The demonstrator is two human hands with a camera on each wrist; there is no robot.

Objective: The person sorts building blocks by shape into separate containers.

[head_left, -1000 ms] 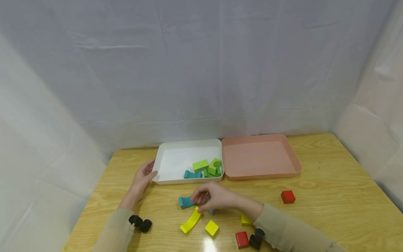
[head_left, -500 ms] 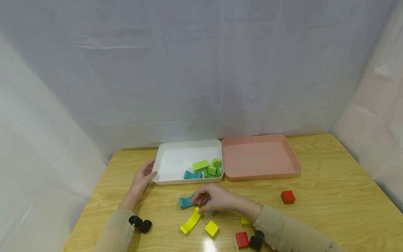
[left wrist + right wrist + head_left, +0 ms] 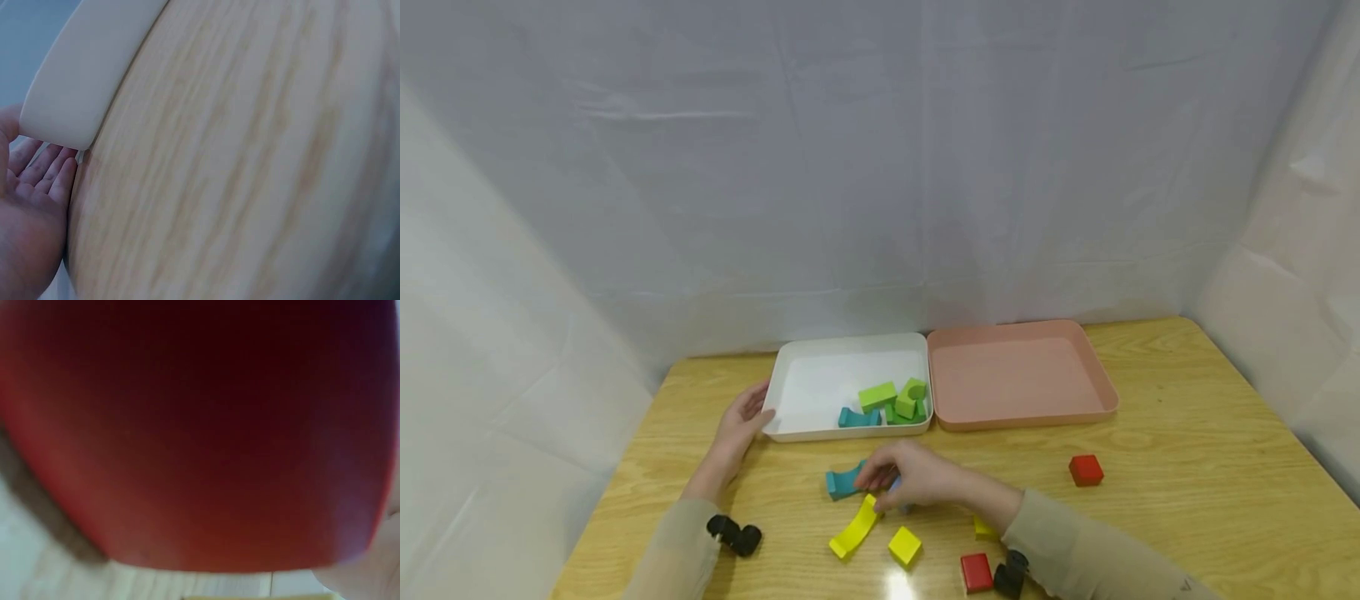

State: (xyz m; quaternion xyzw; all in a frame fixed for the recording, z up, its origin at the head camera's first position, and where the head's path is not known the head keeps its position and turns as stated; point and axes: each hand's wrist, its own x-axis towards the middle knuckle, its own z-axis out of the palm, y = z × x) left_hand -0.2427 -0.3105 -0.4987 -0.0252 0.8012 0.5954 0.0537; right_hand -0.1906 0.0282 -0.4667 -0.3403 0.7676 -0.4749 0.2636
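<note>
My left hand (image 3: 739, 427) holds the left end of a white tray (image 3: 805, 435), its thumb at the rim by the near corner and its fingers along the outside. In the left wrist view the tray's wall (image 3: 81, 75) partly hides those fingers. Over the table my right hand (image 3: 917, 473) hovers with loosely bent fingers, and I see nothing gripped between thumb and fingertips. Below it lie a teal arch block (image 3: 842, 482), a curved yellow block (image 3: 855, 530) and a pale blue block (image 3: 906, 507), mostly covered by the hand. A red block (image 3: 206, 456) fills the right wrist view.
Several green blocks (image 3: 877, 396) and another teal arch block (image 3: 859, 418) sit inside the white tray. A pink tray (image 3: 1022, 421) adjoins it on the right. Loose on the table are a yellow cube (image 3: 905, 547), a partly hidden yellow block (image 3: 984, 528) and red blocks (image 3: 1086, 470).
Hardly anything differs. My right hand has shifted very slightly towards me, and a bit more of the pale blue block shows between its thumb and fingers. The left hand stays at the tray.
</note>
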